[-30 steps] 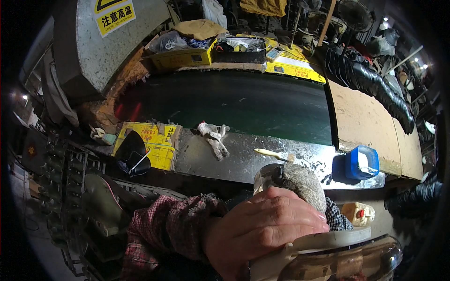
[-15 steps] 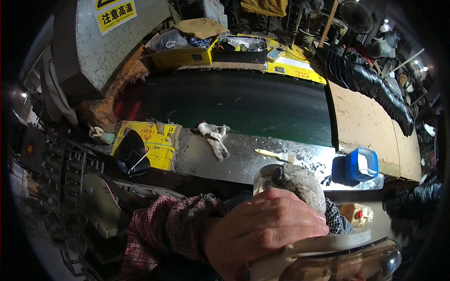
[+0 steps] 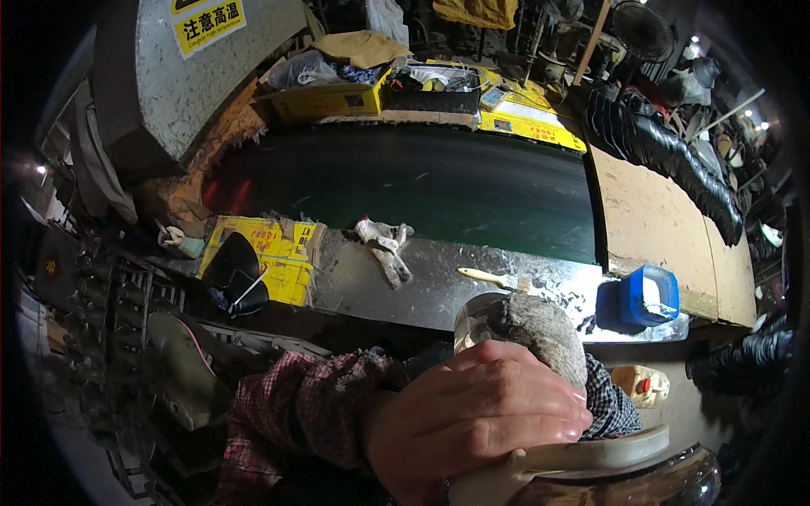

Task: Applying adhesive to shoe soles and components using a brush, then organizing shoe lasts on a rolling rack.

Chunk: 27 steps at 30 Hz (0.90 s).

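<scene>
My left hand [image 3: 485, 396], bare in a red plaid sleeve, is closed with its fingers pressed together across a see-through container with a cream-coloured rim [image 3: 591, 455]. That container looms close at the bottom, and its brownish, glossy curved wall [image 3: 624, 485] is cut by the lower edge. Beyond the left hand, my right hand [image 3: 548, 329] wears a dirty white knit glove and comes from a black-and-white checked sleeve. It curls against a clear, rounded part [image 3: 477, 320], which looks like the container's far end. Most of the right fingers are hidden.
Ahead lies a metal ledge [image 3: 371, 295] before a dark conveyor belt [image 3: 405, 185]. On the ledge are a glove [image 3: 386, 251], a brush [image 3: 483, 277] and a blue tub [image 3: 650, 295] with white contents. A dark shoe piece [image 3: 236, 274] rests on yellow cardboard [image 3: 287, 253]; a jug [image 3: 639, 385] stands below.
Both hands keep their hold. The cream rim and brownish wall of the container have sunk slightly in the picture; the bench things stay put.
</scene>
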Motion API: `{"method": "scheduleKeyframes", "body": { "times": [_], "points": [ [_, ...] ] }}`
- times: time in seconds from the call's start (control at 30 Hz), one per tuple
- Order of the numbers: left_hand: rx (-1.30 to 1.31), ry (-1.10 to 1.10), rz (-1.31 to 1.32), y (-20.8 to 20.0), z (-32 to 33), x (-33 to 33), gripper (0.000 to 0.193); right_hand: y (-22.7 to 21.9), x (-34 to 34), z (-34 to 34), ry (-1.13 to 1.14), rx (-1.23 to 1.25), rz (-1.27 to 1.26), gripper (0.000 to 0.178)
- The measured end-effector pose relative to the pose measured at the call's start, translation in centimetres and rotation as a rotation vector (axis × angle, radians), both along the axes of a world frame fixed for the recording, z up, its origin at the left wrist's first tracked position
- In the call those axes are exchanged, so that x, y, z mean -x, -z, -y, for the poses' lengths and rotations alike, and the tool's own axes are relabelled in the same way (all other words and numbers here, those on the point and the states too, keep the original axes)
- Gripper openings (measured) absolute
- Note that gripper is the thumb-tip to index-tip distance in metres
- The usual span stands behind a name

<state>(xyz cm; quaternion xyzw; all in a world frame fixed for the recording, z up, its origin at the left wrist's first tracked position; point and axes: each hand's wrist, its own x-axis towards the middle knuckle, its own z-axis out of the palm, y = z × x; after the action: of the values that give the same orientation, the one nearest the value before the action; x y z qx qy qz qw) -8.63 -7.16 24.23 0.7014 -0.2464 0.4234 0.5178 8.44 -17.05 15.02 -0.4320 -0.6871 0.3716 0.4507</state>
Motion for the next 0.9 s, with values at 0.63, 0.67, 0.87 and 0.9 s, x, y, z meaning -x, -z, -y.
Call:
{"method": "scheduleKeyframes", "body": {
  "times": [0.63,0.67,0.87,0.9],
  "points": [
    [-0.106,-0.093,0.267,0.6,0.2,-2.6,0.043,-0.6,-0.6,-0.5,0.068,-0.438,0.315,0.039],
    [-0.116,-0.125,0.328,0.9,0.2,-3.2,0.041,-1.2,-0.5,-0.2,0.072,-0.396,0.298,0.039],
    [-0.091,-0.1,0.293,0.1,0.9,-3.3,0.039,-3.1,-0.4,0.0,0.116,-0.428,0.302,0.038],
    [-0.067,-0.071,0.269,0.3,1.1,-3.2,0.037,-4.0,-0.2,0.0,0.117,-0.428,0.307,0.038]
  ]
}}
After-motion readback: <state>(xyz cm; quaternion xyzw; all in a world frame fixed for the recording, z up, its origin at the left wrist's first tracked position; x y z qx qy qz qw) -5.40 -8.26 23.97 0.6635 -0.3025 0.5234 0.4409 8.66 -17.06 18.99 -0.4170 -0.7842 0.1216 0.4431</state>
